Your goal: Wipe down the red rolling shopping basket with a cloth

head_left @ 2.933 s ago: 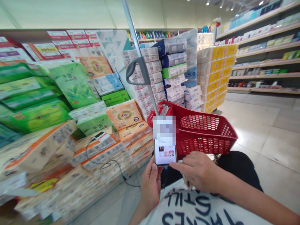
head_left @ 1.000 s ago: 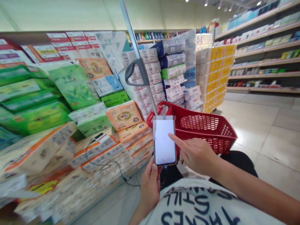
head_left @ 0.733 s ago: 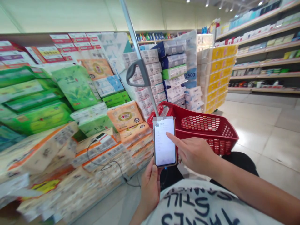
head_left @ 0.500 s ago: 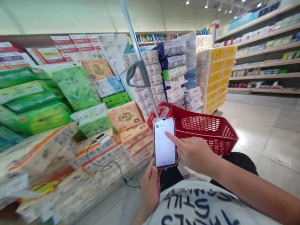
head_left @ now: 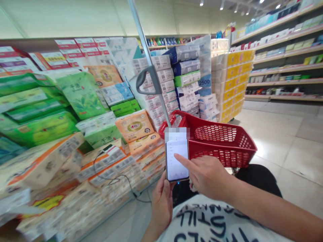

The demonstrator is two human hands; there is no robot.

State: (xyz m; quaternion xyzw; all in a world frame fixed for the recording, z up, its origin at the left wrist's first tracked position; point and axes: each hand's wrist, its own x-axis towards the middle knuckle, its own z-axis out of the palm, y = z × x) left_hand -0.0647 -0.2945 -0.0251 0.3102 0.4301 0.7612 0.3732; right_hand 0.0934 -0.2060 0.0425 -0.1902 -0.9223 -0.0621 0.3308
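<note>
My left hand (head_left: 163,200) is closed around the lower end of a smartphone (head_left: 177,169), holding it upright in front of me. Its lit screen shows a list whose text is too small to read, and the top is blurred out. Over the screen, my right hand (head_left: 208,174) stretches out its index finger, the tip at the middle of the list. The other fingers of that hand are curled, with nothing seen in them. Just behind the phone stands a red shopping basket (head_left: 222,148) with a long grey pull handle (head_left: 157,84) rising to the upper left.
Packs of tissue paper (head_left: 135,126) are piled along the left, some orange, some green. A thin black cable (head_left: 130,185) hangs before them. Yellow-and-white packs (head_left: 233,87) form a stack beyond the basket. Stocked shelves (head_left: 285,57) line the right side above the tiled floor (head_left: 287,134).
My right index finger has moved down and slightly left on the screen. The phone stays in my left hand, and the basket has not moved.
</note>
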